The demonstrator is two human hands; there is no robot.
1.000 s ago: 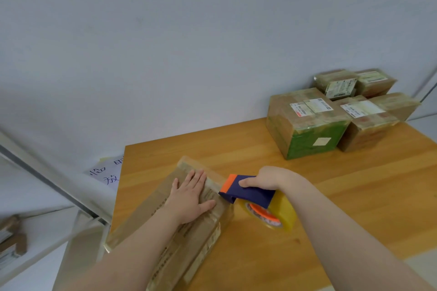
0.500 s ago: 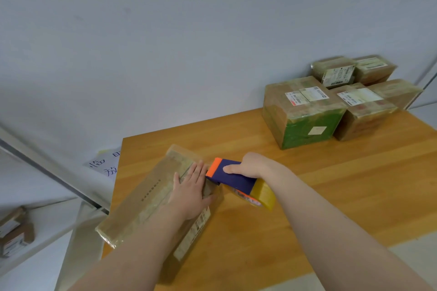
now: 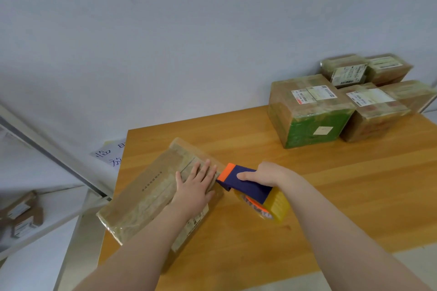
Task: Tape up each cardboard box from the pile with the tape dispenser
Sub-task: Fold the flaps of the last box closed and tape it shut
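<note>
Straight, relaxed fingers of the left hand press flat on top of a long box lying near the desk's left edge. The right hand has its fingers curled tight round a blue dispenser, whose orange tip touches the box's right edge; its yellow tape roll faces the person. A pile of taped boxes sits at the desk's far right, against the wall.

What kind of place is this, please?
Probably a parcel-packing corner: labelled brown cardboard boxes piled on a wooden table, a blue-and-orange tape dispenser in the right hand, more parcels on a shelf.
</note>
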